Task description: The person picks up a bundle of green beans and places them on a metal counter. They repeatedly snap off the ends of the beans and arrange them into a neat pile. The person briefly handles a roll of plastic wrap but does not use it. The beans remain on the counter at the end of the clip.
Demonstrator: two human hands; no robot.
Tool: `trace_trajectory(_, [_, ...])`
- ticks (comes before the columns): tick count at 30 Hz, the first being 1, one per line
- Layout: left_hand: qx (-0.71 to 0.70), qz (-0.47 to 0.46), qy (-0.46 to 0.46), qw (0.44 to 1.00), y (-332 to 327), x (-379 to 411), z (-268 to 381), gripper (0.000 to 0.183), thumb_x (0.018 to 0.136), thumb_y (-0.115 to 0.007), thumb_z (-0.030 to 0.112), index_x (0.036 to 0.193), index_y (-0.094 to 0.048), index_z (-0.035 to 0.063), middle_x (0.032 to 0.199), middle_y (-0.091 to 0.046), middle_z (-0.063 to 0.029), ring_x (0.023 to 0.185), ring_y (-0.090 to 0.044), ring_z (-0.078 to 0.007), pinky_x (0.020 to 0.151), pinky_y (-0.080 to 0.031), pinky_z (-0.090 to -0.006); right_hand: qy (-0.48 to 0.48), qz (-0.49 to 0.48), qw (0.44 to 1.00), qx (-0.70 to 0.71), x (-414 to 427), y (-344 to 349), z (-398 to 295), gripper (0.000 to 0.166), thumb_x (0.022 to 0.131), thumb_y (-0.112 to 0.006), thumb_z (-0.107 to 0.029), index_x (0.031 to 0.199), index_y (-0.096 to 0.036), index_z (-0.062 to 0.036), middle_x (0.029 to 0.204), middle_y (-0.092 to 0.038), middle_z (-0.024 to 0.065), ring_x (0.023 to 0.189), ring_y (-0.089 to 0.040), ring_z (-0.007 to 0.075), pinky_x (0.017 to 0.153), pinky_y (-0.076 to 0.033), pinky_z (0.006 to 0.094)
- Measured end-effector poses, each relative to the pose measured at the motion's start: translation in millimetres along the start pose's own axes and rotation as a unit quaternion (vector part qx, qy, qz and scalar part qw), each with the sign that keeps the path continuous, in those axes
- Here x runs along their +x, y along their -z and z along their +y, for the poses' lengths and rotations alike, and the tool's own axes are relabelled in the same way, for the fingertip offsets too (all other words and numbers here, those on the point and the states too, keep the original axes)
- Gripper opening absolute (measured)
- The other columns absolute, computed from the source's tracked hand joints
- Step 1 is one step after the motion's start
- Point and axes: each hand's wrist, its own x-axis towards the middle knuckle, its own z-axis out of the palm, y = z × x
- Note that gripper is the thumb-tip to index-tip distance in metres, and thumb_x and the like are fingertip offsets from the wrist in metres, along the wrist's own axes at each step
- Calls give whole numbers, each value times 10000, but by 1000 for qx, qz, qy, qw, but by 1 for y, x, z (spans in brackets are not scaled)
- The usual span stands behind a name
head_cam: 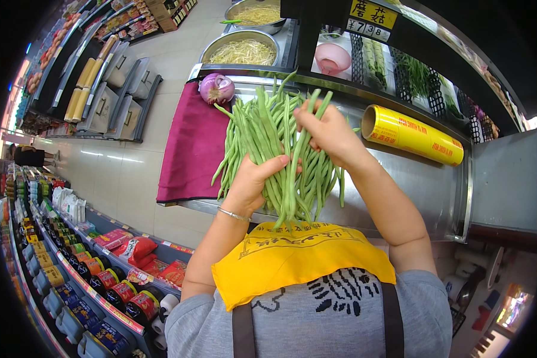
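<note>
My left hand (262, 174) is closed round a bundle of long green beans (268, 134), its thumb lying across them. To its right, my right hand (324, 127) pinches a few beans near their upper ends. More beans are heaped beneath and around both hands on the metal counter, so some fingertips are hidden. A purple onion (217, 88) sits at the upper left of the heap, on the corner of a magenta cloth (192, 147). Right of my right hand lies a yellow roll of film (414, 134), bearing printed writing.
Two metal bowls of bean sprouts (242, 50) stand beyond the counter's raised edge. At the back right, a produce shelf holds a pink bowl (333, 58) and black baskets (400, 78). Bottled goods (103, 282) fill shelving at lower left. A person (29, 155) is far off at left.
</note>
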Motion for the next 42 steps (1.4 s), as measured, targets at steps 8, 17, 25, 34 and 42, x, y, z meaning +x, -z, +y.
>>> trace_trajectory(8, [26, -50, -18, 998, 6, -1, -4, 289, 798, -637, 68, 1042, -489, 29, 872, -628, -121, 728, -607, -179, 655, -514, -301, -110, -69, 986, 104, 19, 17, 12, 242, 883, -659, -293, 953, -550, -89, 727, -517, -27, 438, -364, 11, 377, -258, 162])
trace_trajectory(17, [27, -60, -20, 998, 8, -1, -1, 306, 797, -650, 79, 1052, -487, 34, 885, -630, -112, 775, -620, -173, 700, -527, -303, -109, -86, 973, 183, 23, 24, 15, 298, 877, -665, -295, 1028, -569, -57, 709, -505, -44, 454, -351, -19, 384, -237, 128])
trace_trajectory(25, [2, -25, 40, 999, 14, 9, -4, 287, 845, -644, 101, 1084, -516, 8, 896, -641, -114, 775, -635, -183, 697, -544, -314, -6, -94, 995, 38, 5, 16, -16, 223, 920, -598, -296, 835, -617, -91, 692, -524, -56, 477, -368, 0, 400, -242, 156])
trace_trajectory(34, [-9, 26, 39, 999, 11, 15, -11, 430, 918, -545, 451, 1008, -573, 31, 850, -618, -64, 700, -594, -162, 667, -538, -305, -19, -252, 966, 46, -11, 0, -41, 154, 894, -623, -202, 870, -607, -50, 709, -614, 9, 467, -483, 22, 365, -297, 151])
trace_trajectory(42, [-98, -60, 18, 993, 19, 17, -17, 603, 794, -618, 600, 998, -556, 37, 870, -581, -44, 759, -587, -157, 686, -518, -308, 86, -68, 975, -193, 11, -28, -4, 222, 796, -708, -187, 866, -624, 6, 662, -619, 35, 484, -533, 82, 427, -415, 240])
